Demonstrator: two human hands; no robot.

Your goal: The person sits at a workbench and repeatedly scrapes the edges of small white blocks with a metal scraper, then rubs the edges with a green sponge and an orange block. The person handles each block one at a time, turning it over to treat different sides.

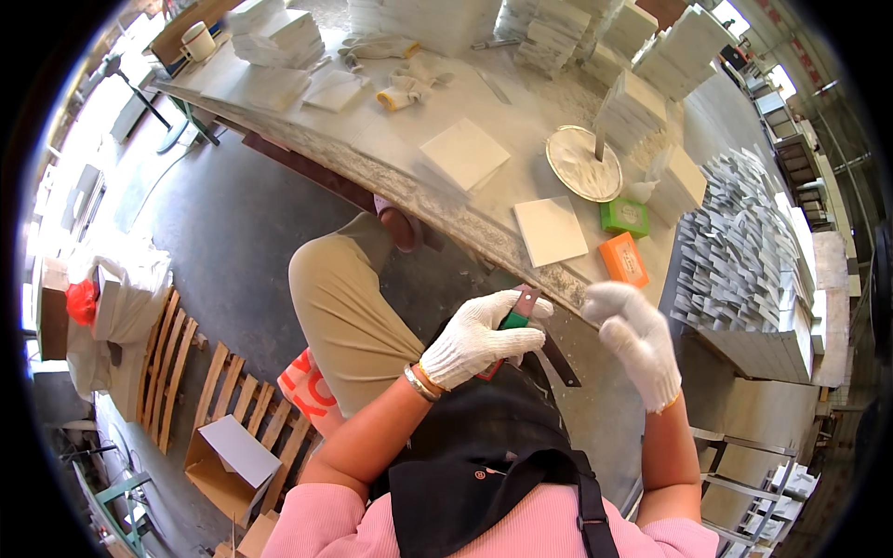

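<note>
My left hand (pixel 479 342), in a white knit glove, is closed round a flat tool with a green handle (pixel 515 320) and a brown end. A bit of red shows under the fingers, but the tool's exact kind is hidden. Beside it, a dark flat strip (pixel 561 362) with a hole near its end points down to the right; whether it belongs to the tool I cannot tell. My right hand (pixel 637 344), gloved too and slightly blurred, is raised with fingers apart near the orange box (pixel 623 259). Nothing shows in it.
On the dusty table (pixel 372 139) lie two pale square tiles (pixel 551 232) (pixel 465 154), a green box (pixel 624 217), a round tub of white paste (pixel 583 163) and loose gloves (pixel 402 93). Stacked stone pieces (pixel 735 242) stand right; wooden pallets (pixel 233 391) and a cardboard box (pixel 223 465) left.
</note>
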